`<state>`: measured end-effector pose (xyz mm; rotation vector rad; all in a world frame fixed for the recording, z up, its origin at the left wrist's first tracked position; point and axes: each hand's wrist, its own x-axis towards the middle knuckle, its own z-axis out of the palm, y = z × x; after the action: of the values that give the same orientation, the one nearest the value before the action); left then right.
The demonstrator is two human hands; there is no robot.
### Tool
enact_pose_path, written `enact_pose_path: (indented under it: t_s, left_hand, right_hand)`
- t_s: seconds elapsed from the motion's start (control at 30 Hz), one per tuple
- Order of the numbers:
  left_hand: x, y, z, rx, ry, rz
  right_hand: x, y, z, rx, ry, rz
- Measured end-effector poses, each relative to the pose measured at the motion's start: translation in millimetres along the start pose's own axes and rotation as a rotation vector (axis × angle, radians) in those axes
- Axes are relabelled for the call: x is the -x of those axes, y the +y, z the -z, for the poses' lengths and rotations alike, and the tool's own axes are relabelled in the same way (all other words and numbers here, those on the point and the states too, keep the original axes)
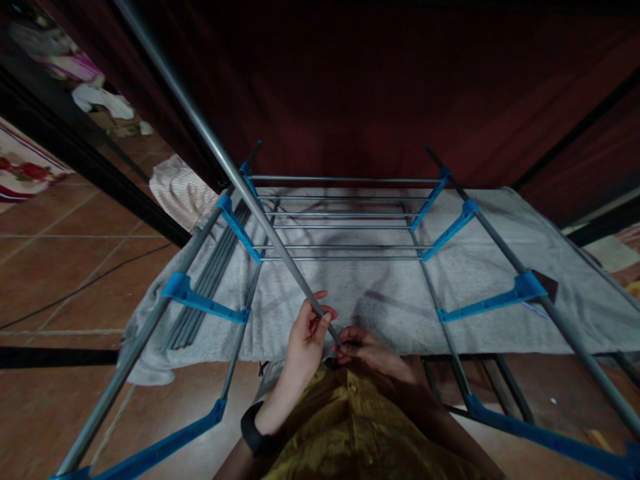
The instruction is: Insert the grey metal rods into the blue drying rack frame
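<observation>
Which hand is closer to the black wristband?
The left hand. The black wristband sits on that same arm, just below the hand. The right hand is farther off to the right, its fingers at the lower end of the long grey rod.

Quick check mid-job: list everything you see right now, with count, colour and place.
Long metal rod: one, grey, slanting from upper left down to both hands.
Rack frame: one, grey tubes with blue plastic connectors, centre, standing over the towel.
Loose rods: a bundle, dark grey, on the towel's left side.
Towel: one, grey, spread under the rack.
Floor tiles: brown, left.
Curtain: dark red, behind.
Left hand: black wristband, grip on the rod's lower end.
Right hand: at the rod's tip.
</observation>
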<state>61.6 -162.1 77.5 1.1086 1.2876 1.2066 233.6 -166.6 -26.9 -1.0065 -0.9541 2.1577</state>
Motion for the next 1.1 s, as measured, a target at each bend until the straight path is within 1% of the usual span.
enact_pose_path:
  t_s: [0.13,0.37,0.5,0.6,0.77,0.97,1.1]
  left_hand:
    - [2,-4,-3,-0.007,-0.007,0.026]
    - [4,-19,-8,0.028,-0.039,0.126]
    - [5,-23,-7,0.057,-0.057,0.119]
    - [5,-23,-5,0.062,-0.059,0.085]
    - [1,-26,0,0.037,-0.041,0.036]
    - [-4,-31,13,-0.058,0.011,-0.004]
    - [-7,-38,23,-0.127,0.043,-0.025]
  right_hand:
    - [-1,-1,-5,-0.015,-0.025,0.007]
    - [-6,3,-15,-0.058,0.005,0.012]
    - [-7,2,-17,-0.026,0.004,0.012]
    - [-5,-2,-17,-0.016,0.012,0.063]
    - [-2,-14,-12,0.042,0.054,0.13]
    - [-2,-27,3,0.138,0.172,0.212]
    - [-5,-39,15,0.11,0.252,0.271]
